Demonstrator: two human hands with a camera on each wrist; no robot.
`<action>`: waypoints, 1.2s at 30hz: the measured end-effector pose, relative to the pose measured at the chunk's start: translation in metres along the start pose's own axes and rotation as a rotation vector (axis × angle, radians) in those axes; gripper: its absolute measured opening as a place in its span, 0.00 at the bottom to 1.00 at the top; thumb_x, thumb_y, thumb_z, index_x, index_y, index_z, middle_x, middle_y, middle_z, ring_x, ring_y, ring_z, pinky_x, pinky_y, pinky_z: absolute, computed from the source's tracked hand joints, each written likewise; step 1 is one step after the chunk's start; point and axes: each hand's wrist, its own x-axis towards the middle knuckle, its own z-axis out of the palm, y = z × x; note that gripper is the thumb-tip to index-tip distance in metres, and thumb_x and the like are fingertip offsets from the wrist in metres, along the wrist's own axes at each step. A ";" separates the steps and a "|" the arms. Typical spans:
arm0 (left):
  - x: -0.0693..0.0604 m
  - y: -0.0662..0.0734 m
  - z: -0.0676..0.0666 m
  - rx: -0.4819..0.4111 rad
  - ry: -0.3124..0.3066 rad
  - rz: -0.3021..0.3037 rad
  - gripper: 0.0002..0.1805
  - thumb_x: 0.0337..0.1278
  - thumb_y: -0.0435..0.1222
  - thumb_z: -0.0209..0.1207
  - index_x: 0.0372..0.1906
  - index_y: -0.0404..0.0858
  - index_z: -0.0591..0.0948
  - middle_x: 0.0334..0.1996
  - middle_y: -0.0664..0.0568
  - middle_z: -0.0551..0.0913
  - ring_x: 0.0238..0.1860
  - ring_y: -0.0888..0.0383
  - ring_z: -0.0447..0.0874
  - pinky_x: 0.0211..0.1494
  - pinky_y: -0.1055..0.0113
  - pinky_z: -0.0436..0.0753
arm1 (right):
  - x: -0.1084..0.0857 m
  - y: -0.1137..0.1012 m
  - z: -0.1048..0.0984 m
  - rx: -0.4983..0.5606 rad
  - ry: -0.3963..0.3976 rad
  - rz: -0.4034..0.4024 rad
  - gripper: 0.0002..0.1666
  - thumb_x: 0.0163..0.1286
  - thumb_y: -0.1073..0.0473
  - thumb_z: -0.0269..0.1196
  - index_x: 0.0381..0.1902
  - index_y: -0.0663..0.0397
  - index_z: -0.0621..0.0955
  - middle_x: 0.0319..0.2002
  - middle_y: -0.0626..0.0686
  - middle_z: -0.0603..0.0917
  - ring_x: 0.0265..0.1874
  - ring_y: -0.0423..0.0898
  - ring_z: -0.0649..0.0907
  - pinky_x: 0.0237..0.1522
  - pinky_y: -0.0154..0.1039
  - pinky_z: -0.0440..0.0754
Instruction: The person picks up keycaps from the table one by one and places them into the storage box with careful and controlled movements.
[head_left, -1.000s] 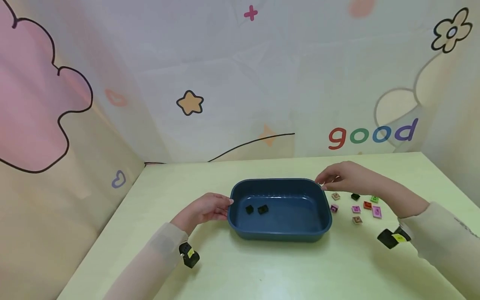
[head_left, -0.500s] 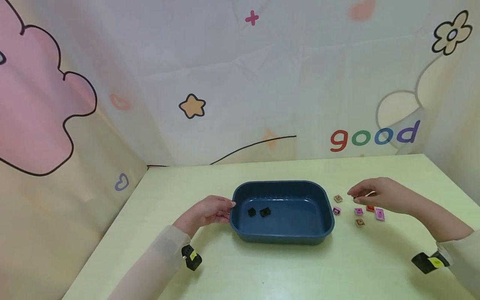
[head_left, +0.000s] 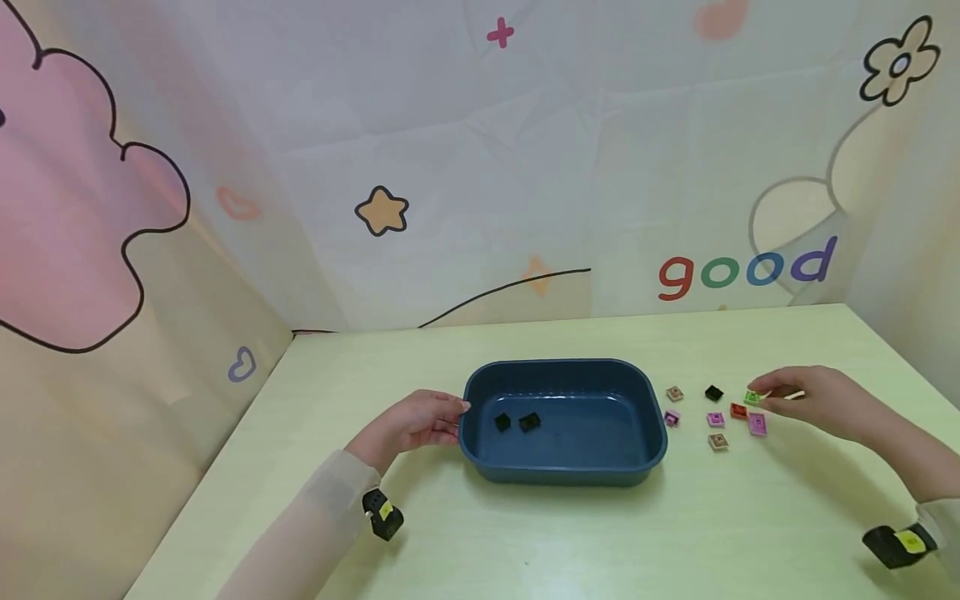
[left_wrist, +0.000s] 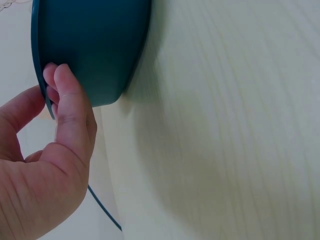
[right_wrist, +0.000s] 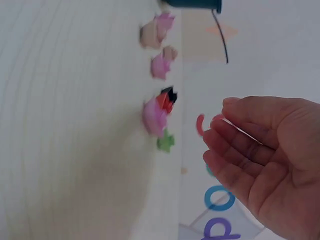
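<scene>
A blue rectangular bin (head_left: 562, 477) stands mid-table with two small black blocks (head_left: 529, 422) inside. My left hand (head_left: 420, 419) grips its left rim; in the left wrist view, the thumb and fingers of that hand (left_wrist: 65, 135) pinch the rim of the bin (left_wrist: 95, 55) from both sides. My right hand (head_left: 832, 404) hovers at a small green block (head_left: 752, 397), right of the bin. In the right wrist view, the right hand (right_wrist: 270, 155) has bent, parted fingers with nothing between them, and the green block (right_wrist: 165, 142) lies on the table.
Right of the bin lie a black block (head_left: 714, 392), a red block (head_left: 738, 411), several pink blocks (head_left: 757, 424) and two tan blocks (head_left: 717, 442). A printed cloth (head_left: 480, 167) hangs behind the pale table (head_left: 480, 550).
My right hand has moved right, from the bin's right rim past the black block to the green one. The left hand keeps its grip on the rim.
</scene>
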 end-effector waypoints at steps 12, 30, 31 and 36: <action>-0.001 0.002 0.001 0.002 0.001 -0.008 0.17 0.76 0.36 0.54 0.57 0.26 0.78 0.24 0.55 0.82 0.26 0.63 0.81 0.33 0.76 0.85 | -0.001 0.027 0.002 -0.024 0.006 0.063 0.20 0.69 0.63 0.66 0.52 0.75 0.81 0.43 0.67 0.88 0.40 0.56 0.85 0.33 0.30 0.78; -0.002 0.001 0.000 -0.001 -0.005 0.005 0.17 0.77 0.36 0.53 0.57 0.25 0.78 0.24 0.55 0.82 0.25 0.64 0.81 0.33 0.76 0.85 | 0.013 0.043 0.010 0.052 -0.038 0.079 0.27 0.72 0.59 0.65 0.58 0.79 0.76 0.53 0.75 0.83 0.48 0.68 0.85 0.38 0.33 0.81; -0.002 0.000 0.000 -0.001 -0.004 0.005 0.17 0.77 0.36 0.53 0.57 0.25 0.78 0.24 0.55 0.82 0.25 0.64 0.81 0.33 0.76 0.85 | 0.014 0.043 0.010 0.049 -0.041 0.080 0.28 0.72 0.59 0.65 0.58 0.79 0.76 0.53 0.75 0.83 0.48 0.68 0.85 0.38 0.33 0.81; -0.001 -0.001 -0.001 -0.001 -0.001 -0.003 0.18 0.77 0.36 0.53 0.58 0.25 0.78 0.24 0.55 0.81 0.26 0.64 0.81 0.33 0.76 0.85 | 0.020 0.042 0.011 0.017 -0.054 0.070 0.27 0.70 0.60 0.67 0.57 0.80 0.77 0.49 0.74 0.84 0.44 0.62 0.86 0.37 0.34 0.80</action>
